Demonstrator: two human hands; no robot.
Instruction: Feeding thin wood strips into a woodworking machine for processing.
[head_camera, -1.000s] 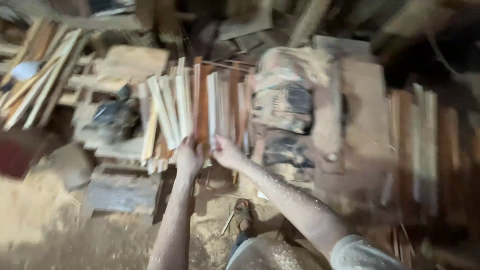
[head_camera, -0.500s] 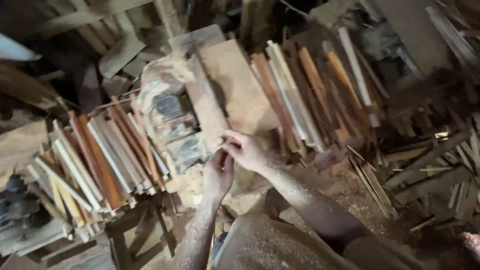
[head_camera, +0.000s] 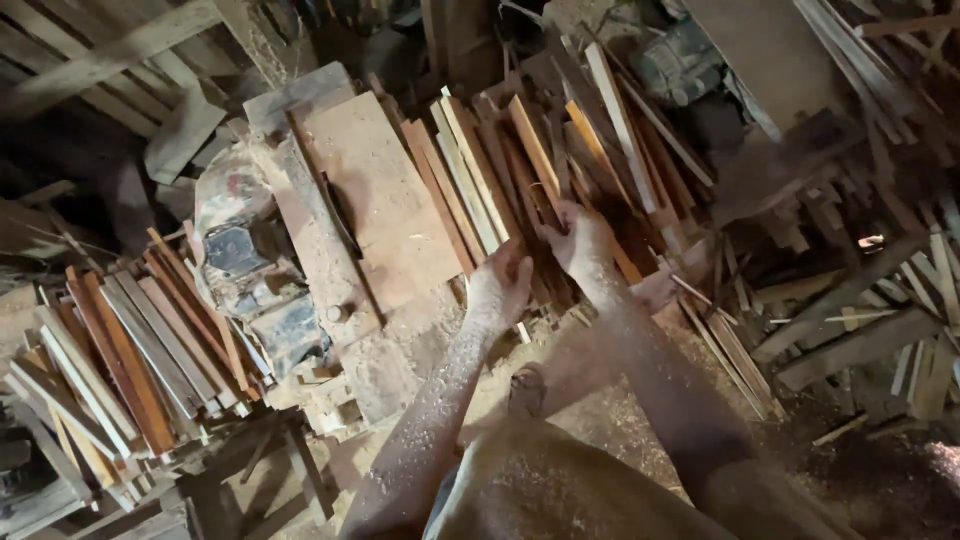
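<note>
A stack of long thin wooden strips (head_camera: 520, 170), pale and reddish, lies just right of a dusty saw table (head_camera: 375, 200). My left hand (head_camera: 498, 290), coated in sawdust, curls its fingers over the near ends of the pale strips at the stack's left side. My right hand (head_camera: 580, 242) lies a little farther in and grips a reddish strip in the middle of the stack. Both forearms reach forward from the lower middle of the view.
The saw blade (head_camera: 338, 215) stands in the table's slot, with a motor (head_camera: 240, 255) to its left. Another stack of strips (head_camera: 120, 360) sits at lower left. Scrap wood (head_camera: 850, 300) piles up on the right. My foot (head_camera: 526, 390) stands on sawdust.
The view has swung right, from the left stack across the saw table to the right stack. Both hands have moved along and now lie on the right stack's strips.
</note>
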